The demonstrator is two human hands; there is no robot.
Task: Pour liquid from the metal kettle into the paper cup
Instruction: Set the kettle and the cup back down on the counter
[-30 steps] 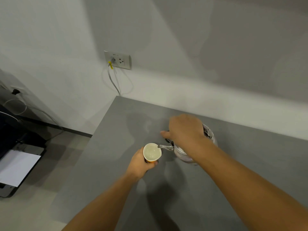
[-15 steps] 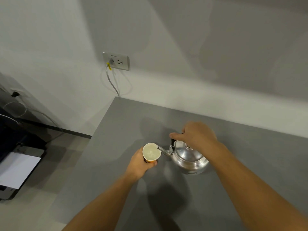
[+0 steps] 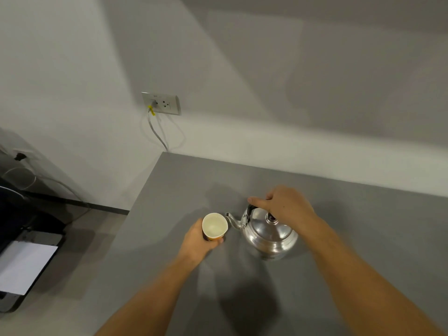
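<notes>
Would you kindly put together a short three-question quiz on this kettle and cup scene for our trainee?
1. True or false: the kettle sits upright on the table.
2. Which hand holds the cup?
3. The kettle's spout points: A) toward the cup, B) toward the wall, C) toward the person.

Key:
1. True; its lid faces up.
2. The left hand, wrapped around the cup's side; the right hand is on the kettle's handle.
3. A; the spout's tip sits just beside the cup's rim.
</notes>
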